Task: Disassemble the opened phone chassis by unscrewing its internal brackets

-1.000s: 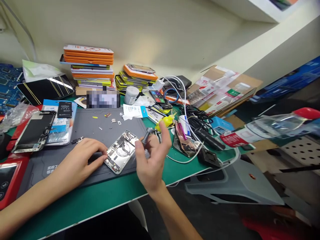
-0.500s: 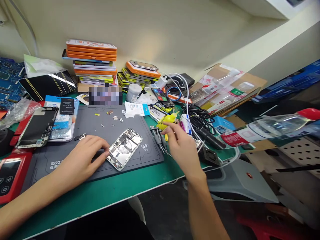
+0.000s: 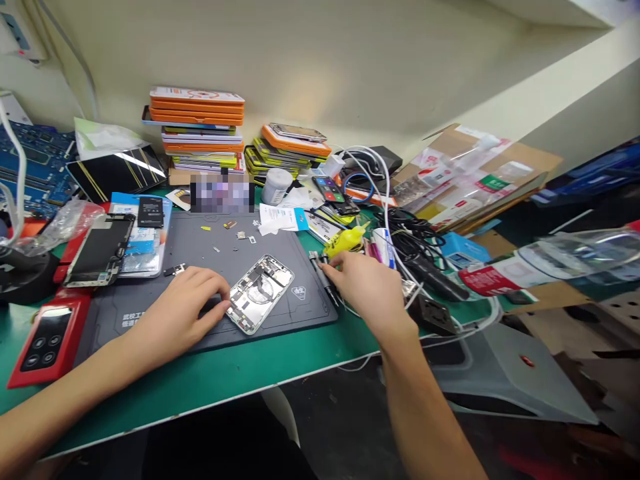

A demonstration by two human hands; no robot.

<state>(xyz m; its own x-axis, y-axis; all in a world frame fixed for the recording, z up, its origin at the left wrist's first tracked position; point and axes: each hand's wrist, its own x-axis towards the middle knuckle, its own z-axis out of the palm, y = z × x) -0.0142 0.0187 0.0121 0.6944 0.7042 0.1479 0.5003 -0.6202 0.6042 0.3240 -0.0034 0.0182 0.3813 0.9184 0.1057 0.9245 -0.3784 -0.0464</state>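
The open phone (image 3: 261,295) lies aslant on the mat (image 3: 185,243), towards that mat's near right part, its inner boards facing up; its lower end sits close to the mat's near edge, and beyond that a strip of green tabletop (image 3: 280,360) runs to the front edge. The left hand (image 3: 193,307) rests on the mat with its fingertips at the phone's left edge, thumb and forefinger slightly apart; its forearm spans the mat's near left corner and the tabletop's front edge. The right hand (image 3: 370,293) reaches over the front edge to the slim tools (image 3: 324,280) along the mat's right edge; its fingers are at their upper ends, though whether they are clamped on one I cannot tell; a band of mat separates these tools from the phone.

Small parts (image 3: 241,235) dot the mat between the phone and the far edge; paper (image 3: 280,220) overlaps the far right corner; the yellow bottle (image 3: 345,241) stands close beyond the right hand, with cables (image 3: 410,253) crowding the tabletop's right side; on the left, a screen (image 3: 103,250) lies near the mat's left edge, and the red device (image 3: 50,347) sits near the tabletop's front left.
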